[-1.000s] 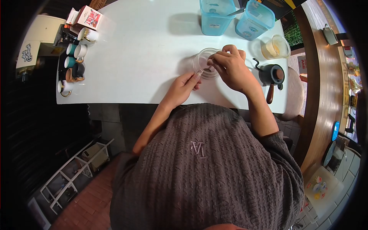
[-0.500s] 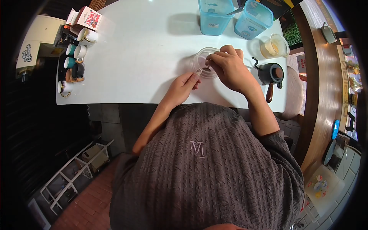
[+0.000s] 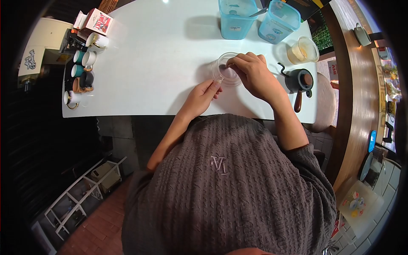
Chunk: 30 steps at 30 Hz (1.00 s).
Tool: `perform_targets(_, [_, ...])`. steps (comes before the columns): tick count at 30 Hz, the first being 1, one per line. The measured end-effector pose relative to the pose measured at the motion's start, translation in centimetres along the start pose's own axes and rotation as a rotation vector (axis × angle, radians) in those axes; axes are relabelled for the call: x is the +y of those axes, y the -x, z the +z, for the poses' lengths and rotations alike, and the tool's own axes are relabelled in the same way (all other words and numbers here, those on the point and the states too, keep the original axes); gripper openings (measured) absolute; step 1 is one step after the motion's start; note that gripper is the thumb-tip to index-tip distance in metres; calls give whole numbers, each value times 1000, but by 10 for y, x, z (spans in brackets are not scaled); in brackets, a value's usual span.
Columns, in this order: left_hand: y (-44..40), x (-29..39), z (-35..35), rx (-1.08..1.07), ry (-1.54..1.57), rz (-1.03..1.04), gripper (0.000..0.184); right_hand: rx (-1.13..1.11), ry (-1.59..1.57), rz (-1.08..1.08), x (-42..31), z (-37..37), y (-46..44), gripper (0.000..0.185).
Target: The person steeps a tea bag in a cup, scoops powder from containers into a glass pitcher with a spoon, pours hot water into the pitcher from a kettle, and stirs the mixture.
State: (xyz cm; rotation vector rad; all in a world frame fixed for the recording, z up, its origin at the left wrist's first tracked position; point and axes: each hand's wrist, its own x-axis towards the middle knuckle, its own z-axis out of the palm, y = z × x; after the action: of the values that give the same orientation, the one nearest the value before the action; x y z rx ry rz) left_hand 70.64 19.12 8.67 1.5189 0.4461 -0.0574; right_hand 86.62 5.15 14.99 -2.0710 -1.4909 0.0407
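Observation:
A clear round glass vessel (image 3: 226,64) stands on the white table (image 3: 148,63). My left hand (image 3: 203,97) pinches a clear part at the vessel's near left side, which looks like its handle. Above the vessel's right side is my right hand (image 3: 253,73), its fingers pressed together over the opening. Whatever those fingers hold is hidden, and a small dark shape shows just below them. To the right stands a dark pot (image 3: 297,80) with a thin curved spout and a wooden handle. A clear cup (image 3: 303,51) with pale contents sits behind the pot.
Two blue plastic containers (image 3: 238,23) stand at the table's far edge, a utensil resting across them. Several cups (image 3: 88,58) and a red and white box (image 3: 98,21) line the left edge. A rounded seat (image 3: 325,104) is beyond the right edge.
My right hand has shifted slightly left over the vessel. My left hand keeps its pinch. The containers, cup and pot appear slightly farther left in the view.

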Motion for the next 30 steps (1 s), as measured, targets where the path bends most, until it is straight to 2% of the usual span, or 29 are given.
perform_targets(3, [-1, -1, 0, 5, -14, 11, 33, -99, 4, 9, 1, -7, 0, 12])
perform_targets(12, [1, -3, 2, 3, 6, 40, 33, 16, 44, 67, 4, -1, -2, 10])
perform_targets(14, [2, -3, 4, 7, 13, 78, 30, 27, -6, -1, 4, 2, -2, 10])
perform_targets(21, [9, -6, 5, 56, 0, 123, 30, -49, -49, -22, 0, 1, 1, 10])
perform_targets(26, [14, -9, 2, 124, -30, 103, 32, -11, 146, 75, 0, 1, -2, 11])
perform_targets(30, [20, -8, 2, 133, 13, 107, 34, 51, 42, 20, -3, 7, -1, 11])
